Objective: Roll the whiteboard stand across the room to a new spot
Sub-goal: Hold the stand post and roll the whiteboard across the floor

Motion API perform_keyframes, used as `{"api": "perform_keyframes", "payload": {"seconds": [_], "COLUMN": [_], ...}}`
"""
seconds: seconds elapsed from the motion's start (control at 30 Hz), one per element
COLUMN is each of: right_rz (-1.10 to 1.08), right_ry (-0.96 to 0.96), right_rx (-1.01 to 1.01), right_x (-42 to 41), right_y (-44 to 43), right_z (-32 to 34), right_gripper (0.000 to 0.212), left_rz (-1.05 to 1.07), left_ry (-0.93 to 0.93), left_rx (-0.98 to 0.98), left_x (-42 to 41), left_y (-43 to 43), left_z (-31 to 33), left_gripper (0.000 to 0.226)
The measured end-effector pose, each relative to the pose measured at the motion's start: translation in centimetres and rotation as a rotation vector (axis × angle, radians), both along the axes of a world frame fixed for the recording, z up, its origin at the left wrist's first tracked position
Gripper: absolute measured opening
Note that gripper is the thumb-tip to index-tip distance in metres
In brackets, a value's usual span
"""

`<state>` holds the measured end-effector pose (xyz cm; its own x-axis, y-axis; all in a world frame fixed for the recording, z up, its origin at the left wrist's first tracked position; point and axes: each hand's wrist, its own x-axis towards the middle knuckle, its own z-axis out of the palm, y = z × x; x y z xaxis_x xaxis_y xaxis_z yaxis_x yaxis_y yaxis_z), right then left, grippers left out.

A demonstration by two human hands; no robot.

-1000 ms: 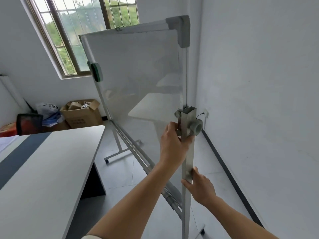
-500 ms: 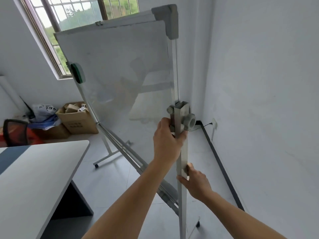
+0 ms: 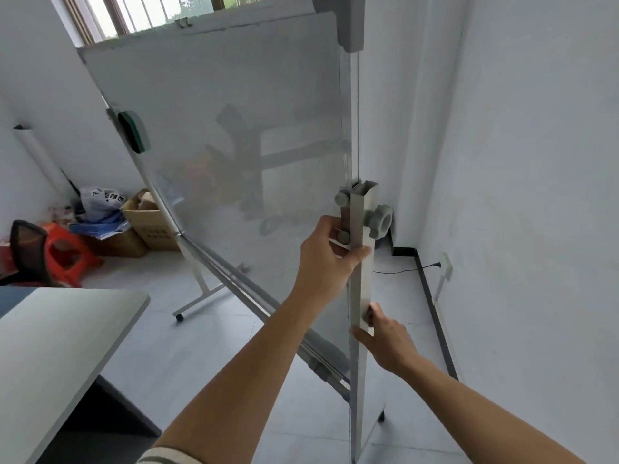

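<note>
Right now both hands grip the stand's near post: the left hand clenched just under the knob, the right hand lower. The stand sits near the wall; a castor could snag, tilting the board.

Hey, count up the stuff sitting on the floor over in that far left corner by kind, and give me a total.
Cardboard boxes: 1
Red plastic stools: 1
Black mesh chairs: 1
Plastic bags: 1
Total: 4
The blue sheets beside the box are too jumbled to count.
</note>
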<state>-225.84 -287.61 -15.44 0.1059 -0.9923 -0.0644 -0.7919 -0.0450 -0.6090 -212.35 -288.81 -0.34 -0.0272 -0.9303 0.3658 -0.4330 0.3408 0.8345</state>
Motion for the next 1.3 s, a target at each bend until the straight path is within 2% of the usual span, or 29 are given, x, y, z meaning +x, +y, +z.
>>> {"api": "perform_keyframes", "payload": {"seconds": [0.27,0.47,0.9,1.3], "right_rz": [0.030,0.055,0.237,0.304], "right_ry": [0.000,-0.014,-0.087,-0.102], "right_rx": [0.030,0.063,0.052,0.059], "right_x": [-3.5,-5.1,-7.4,-5.5], "right_y": [-17.0,-29.5,-56.3,-77.2], "right_z": [-0.5,-1.1,-1.3,-1.5], "right_gripper": [0.047,0.040,0.042,0.043], "left_rz": [0.055,0.104,0.270,0.392], "left_ry": [0.016,0.005,-0.010,-0.015], "left_rx": [-0.038,-0.037,-0.038,-0.037], "left_x": [-3.6,-5.3,-8.1,-7.0], "left_y": [-16.2,-27.4,-52.1,-71.7], "left_z": [-0.6,-0.5,-0.3,-0.1], "left_gripper": [0.038,0.038,0.038,0.037]}}
